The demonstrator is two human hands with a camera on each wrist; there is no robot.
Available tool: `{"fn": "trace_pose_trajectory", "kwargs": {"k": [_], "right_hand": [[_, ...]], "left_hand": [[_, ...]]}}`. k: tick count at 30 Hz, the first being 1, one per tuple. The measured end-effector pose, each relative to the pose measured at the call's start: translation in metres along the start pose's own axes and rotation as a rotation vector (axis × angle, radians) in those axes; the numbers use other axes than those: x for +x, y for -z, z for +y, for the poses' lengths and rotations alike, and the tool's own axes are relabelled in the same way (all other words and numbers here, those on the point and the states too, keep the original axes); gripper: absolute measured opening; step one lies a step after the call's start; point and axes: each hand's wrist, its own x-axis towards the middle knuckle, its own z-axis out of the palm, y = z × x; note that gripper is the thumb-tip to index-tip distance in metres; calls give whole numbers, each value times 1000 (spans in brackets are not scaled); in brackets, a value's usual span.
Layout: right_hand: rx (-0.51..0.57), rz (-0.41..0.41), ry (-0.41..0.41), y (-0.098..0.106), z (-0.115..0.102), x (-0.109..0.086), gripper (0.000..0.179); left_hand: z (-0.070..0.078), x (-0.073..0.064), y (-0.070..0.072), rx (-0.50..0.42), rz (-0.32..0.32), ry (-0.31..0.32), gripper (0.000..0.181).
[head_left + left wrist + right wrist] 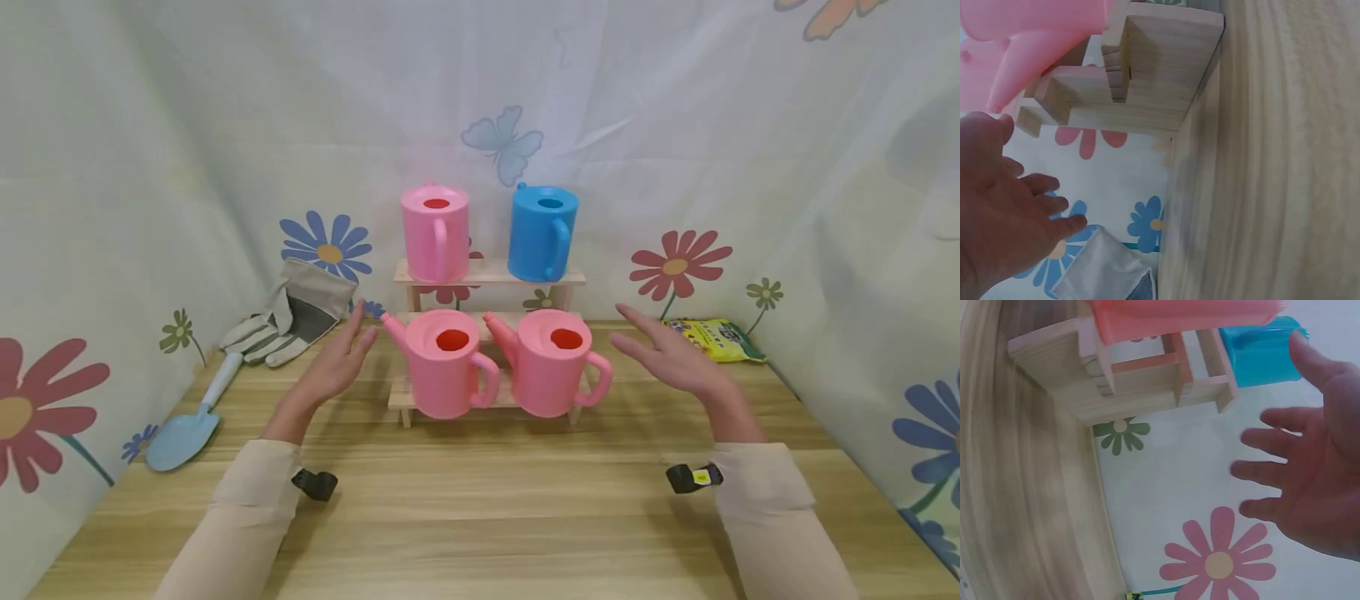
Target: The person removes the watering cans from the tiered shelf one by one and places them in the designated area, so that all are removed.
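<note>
Two coral-pink watering cans, a left one (pixel 442 379) and a right one (pixel 546 379), stand side by side on the lower step of a small wooden stand (pixel 495 271), spouts to the left. On the top step are a pink watering can (pixel 420 237) and a blue watering can (pixel 532 237). My left hand (pixel 337 358) is held up with straight fingers beside the left can's spout, holding nothing. Over on the right, my right hand (pixel 667 354) has its fingers spread, palm towards the stand, a little apart from the right can's handle. Nothing is in it either.
Grey-and-white gardening gloves (pixel 300 312) lie at the back left, near a light blue hand trowel (pixel 183 437). A yellow-green packet (pixel 716 340) lies at the back right. The wooden table (pixel 495 517) is bordered by a flower-printed curtain (pixel 712 167).
</note>
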Motion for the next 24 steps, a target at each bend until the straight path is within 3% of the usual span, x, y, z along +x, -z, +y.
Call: {"fn": "trace_pose_trajectory", "kwargs": {"k": [4, 10, 15, 24], "right_hand": [[48, -57, 63, 1, -3, -4, 76], [111, -69, 98, 3, -17, -7, 83], [160, -35, 94, 4, -25, -10, 75], [172, -27, 43, -2, -25, -8, 52]], "left_hand": [[-3, 1, -6, -146, -29, -23, 67], [-2, 0, -14, -320, -52, 56, 70], [-1, 1, -21, -449, -60, 101, 69], [-4, 3, -29, -564, -85, 67, 62]]}}
